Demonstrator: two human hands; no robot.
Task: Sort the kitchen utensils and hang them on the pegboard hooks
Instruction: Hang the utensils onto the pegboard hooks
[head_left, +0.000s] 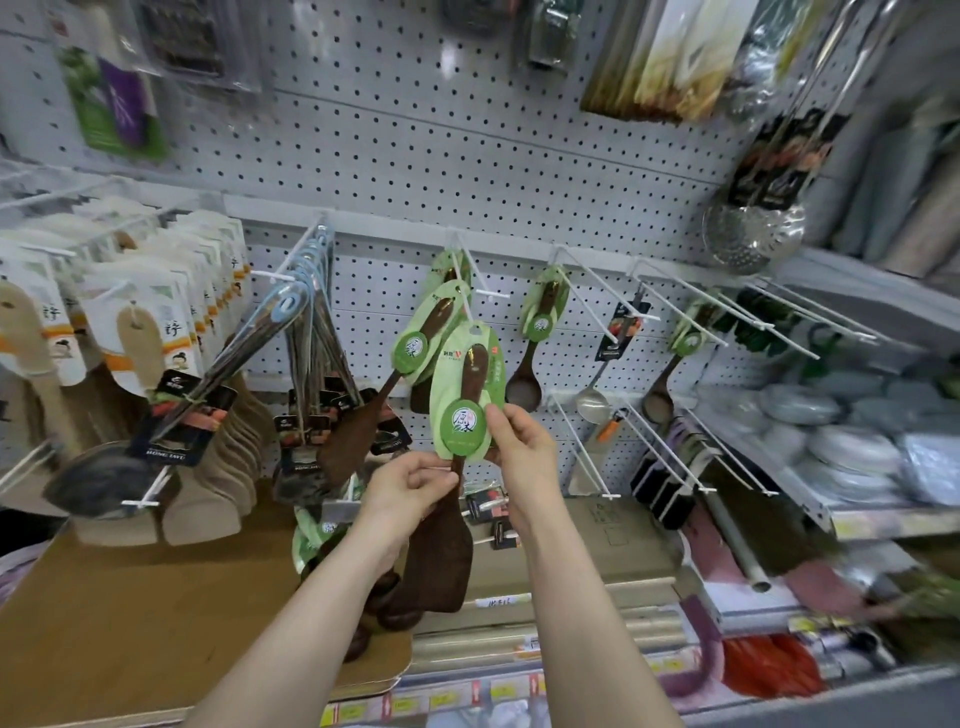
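Note:
I hold a dark wooden spatula (441, 551) with a green card label (464, 395) upright in front of the pegboard (415, 156). My left hand (415, 483) pinches its handle just below the label. My right hand (522, 441) pinches the label's right edge. The card's top hole sits at the front end of a white hook (480, 283). Another labelled dark spatula (374, 400) hangs further back on that same hook.
Hooks to the left carry black ladles (104, 478) and pale wooden spatulas (140, 343). Hooks to the right hold a dark wooden spoon (527, 374), a steel spoon (592, 400) and a skimmer (748, 234). More labelled utensils lie on the wooden shelf (130, 597) below.

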